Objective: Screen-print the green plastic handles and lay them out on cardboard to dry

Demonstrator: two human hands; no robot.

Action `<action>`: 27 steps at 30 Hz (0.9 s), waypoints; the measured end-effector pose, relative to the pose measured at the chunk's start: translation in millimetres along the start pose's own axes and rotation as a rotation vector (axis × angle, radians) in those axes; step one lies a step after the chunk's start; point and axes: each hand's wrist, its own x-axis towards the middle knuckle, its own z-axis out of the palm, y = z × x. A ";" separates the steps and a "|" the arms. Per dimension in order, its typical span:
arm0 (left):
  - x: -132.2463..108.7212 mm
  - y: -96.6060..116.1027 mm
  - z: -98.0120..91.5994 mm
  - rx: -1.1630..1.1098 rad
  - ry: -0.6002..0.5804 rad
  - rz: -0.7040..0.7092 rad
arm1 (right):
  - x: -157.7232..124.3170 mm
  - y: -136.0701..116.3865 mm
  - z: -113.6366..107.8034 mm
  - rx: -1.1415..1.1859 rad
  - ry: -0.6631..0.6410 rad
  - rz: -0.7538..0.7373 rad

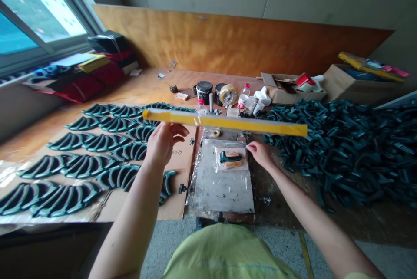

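Note:
My left hand (164,140) is under the left part of a long yellow-edged frame (228,123), its top at the frame's lower edge. Its visible fingers are loosely bent and apart. The frame is raised, nearly edge-on to me, above a grey metal plate (208,183). On the plate, a dark green curved handle (228,157) lies between orange-brown blocks (233,164) on clear film. Beside the plate's upper right edge, my right hand (260,154) is closed in a pinch. What its fingertips hold, if anything, I cannot make out.
Rows of green handles (97,162) lie on cardboard at left. A large heap of similar parts (342,153) covers the right side. Behind the frame stand black tubs (204,92), a red-capped bottle (243,96), a tape roll (229,94) and cardboard boxes (342,83).

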 end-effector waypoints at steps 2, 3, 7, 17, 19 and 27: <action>13.0 4.1 7.7 -0.017 0.027 0.008 | -18.3 -5.0 21.4 0.057 -0.054 -0.069; 16.0 2.6 9.4 -0.029 0.047 0.018 | -23.4 -9.2 29.2 0.073 -0.076 -0.109; -6.2 -35.7 7.7 -0.026 0.139 -0.016 | -26.3 -30.3 32.1 0.052 -0.119 -0.173; -136.3 -161.0 14.8 -0.109 -0.012 -0.786 | -94.8 -107.7 22.9 0.025 -0.067 -0.702; -137.9 -162.3 -1.2 -0.065 0.087 -0.727 | -86.5 -76.3 18.2 0.050 -0.039 -0.592; -162.9 -171.8 -128.3 0.245 0.717 -0.588 | -17.6 147.7 -32.5 -0.408 0.048 0.259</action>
